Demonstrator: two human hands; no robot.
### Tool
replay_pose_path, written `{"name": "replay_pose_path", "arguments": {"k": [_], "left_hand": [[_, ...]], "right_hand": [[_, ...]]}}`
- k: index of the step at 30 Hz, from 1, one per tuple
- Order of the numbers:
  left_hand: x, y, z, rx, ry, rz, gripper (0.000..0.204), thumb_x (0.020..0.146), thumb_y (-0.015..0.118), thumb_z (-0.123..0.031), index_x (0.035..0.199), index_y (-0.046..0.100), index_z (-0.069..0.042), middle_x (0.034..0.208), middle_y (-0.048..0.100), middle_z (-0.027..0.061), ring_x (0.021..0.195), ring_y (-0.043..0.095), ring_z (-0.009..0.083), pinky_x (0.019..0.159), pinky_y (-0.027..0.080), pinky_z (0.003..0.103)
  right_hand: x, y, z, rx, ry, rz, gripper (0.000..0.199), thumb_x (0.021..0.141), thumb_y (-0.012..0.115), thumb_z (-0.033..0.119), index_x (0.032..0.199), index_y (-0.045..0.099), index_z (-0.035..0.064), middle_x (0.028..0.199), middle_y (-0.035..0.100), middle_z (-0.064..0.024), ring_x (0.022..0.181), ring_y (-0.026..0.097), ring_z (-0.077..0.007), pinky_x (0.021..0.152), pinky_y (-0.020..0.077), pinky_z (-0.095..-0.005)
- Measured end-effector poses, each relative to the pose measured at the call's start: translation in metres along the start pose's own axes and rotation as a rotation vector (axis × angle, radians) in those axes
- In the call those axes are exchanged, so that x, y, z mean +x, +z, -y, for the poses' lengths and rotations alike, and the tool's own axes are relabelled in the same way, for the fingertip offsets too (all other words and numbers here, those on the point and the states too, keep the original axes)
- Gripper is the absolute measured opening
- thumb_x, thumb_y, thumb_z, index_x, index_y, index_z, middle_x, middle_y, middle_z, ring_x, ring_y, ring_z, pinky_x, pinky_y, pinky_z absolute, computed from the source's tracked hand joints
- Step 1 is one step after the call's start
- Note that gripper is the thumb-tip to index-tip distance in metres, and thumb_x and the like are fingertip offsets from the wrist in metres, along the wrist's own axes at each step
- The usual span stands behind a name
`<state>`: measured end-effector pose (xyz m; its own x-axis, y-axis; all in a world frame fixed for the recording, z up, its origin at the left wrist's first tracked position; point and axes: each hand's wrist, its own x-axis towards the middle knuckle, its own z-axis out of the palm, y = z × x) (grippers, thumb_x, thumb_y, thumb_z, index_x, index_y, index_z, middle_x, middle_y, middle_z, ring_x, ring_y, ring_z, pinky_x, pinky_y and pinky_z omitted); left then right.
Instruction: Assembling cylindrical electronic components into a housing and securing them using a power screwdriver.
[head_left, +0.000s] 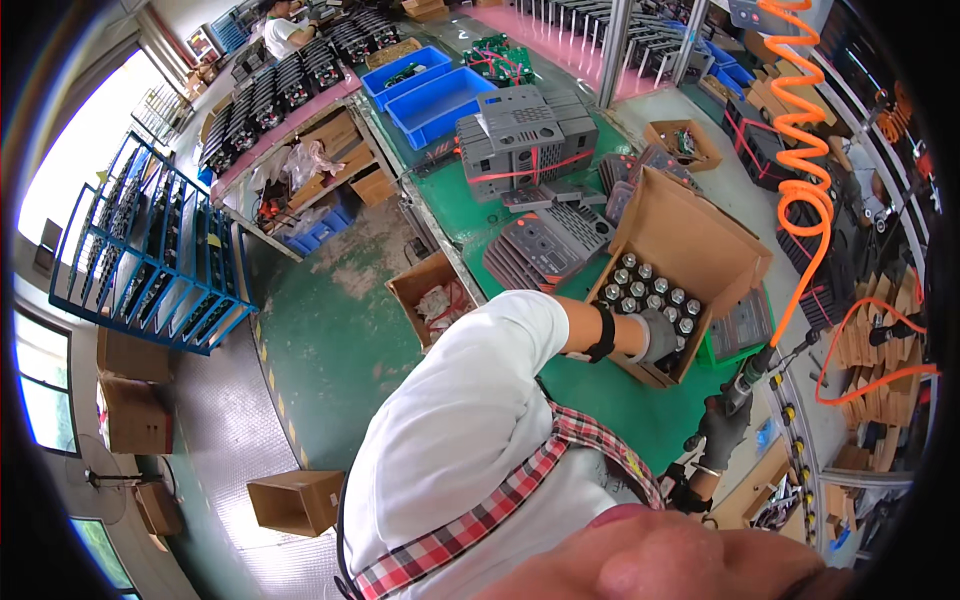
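Observation:
My left hand (657,336), in a grey glove, reaches down into an open cardboard box (690,232). Rows of dark cylindrical parts with shiny metal tops (637,289) stand upright in that box. The fingers of this hand are hidden among the parts, so I cannot tell whether they grip one. On the right, my gloved right hand (722,432) is closed around a handheld air tool (742,388), which is joined to an orange coiled hose (804,190). The tool's working end cannot be made out.
Grey plastic housings (535,135) are stacked on the green bench, with more grey panels (548,245) beside the box. Blue bins (437,108) sit farther back. A blue rack (155,245) stands at left. Another person (284,36) works at the far end.

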<state>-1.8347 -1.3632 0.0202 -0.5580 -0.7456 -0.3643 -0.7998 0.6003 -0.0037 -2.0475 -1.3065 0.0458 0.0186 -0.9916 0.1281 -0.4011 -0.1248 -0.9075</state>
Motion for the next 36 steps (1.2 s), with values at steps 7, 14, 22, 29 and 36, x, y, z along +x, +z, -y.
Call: {"name": "replay_pose_path", "arguments": {"k": [7,14,22,29,36], "left_hand": [[0.017,0.001,-0.027,-0.014,0.005,-0.115,0.021,0.061,0.067,-0.024,0.076,0.067,-0.010,0.073,0.062,0.0077,0.069,0.061,0.0219,0.051,0.048,0.037],[0.008,-0.012,-0.025,-0.233,-0.026,-0.007,0.022,0.063,0.064,-0.019,0.081,0.066,-0.006,0.086,0.062,0.0139,0.079,0.061,0.0266,0.060,0.048,0.038],[-0.005,-0.024,-0.021,-0.247,0.016,0.069,0.051,0.068,0.058,-0.013,0.117,0.046,-0.009,0.101,0.058,0.0139,0.092,0.056,0.0302,0.074,0.046,0.040],[0.005,-0.005,-0.019,-0.581,-0.102,-0.133,0.043,0.066,0.067,-0.027,0.099,0.054,-0.003,0.089,0.060,0.0183,0.084,0.058,0.0306,0.073,0.046,0.038],[0.005,-0.009,-0.020,-0.501,0.073,-0.096,0.038,0.064,0.066,-0.030,0.091,0.062,-0.004,0.083,0.060,0.0194,0.081,0.059,0.0331,0.073,0.046,0.039]], "right_hand": [[-0.006,-0.003,0.007,-0.033,0.004,-0.054,0.041,0.063,0.060,-0.001,0.102,0.049,0.0037,0.083,0.055,-0.0024,0.068,0.050,-0.0097,0.063,0.0419,-0.0237],[-0.011,-0.012,0.010,-0.056,-0.002,-0.067,0.035,0.063,0.059,0.002,0.097,0.051,0.0031,0.072,0.051,0.0023,0.058,0.043,-0.0048,0.056,0.0381,-0.0206],[-0.007,-0.010,0.009,-0.188,0.001,-0.106,0.037,0.062,0.062,0.007,0.098,0.052,0.0048,0.078,0.059,-0.0043,0.067,0.055,-0.0130,0.063,0.0443,-0.0273],[-0.009,-0.015,0.000,-0.063,0.030,-0.024,0.043,0.061,0.064,0.009,0.102,0.051,0.0053,0.078,0.059,-0.0063,0.069,0.056,-0.0147,0.064,0.0446,-0.0280],[0.000,-0.010,-0.014,0.120,-0.018,0.052,0.057,0.063,0.063,0.004,0.115,0.042,-0.0020,0.095,0.058,-0.0118,0.088,0.056,-0.0176,0.073,0.0458,-0.0285]]}}
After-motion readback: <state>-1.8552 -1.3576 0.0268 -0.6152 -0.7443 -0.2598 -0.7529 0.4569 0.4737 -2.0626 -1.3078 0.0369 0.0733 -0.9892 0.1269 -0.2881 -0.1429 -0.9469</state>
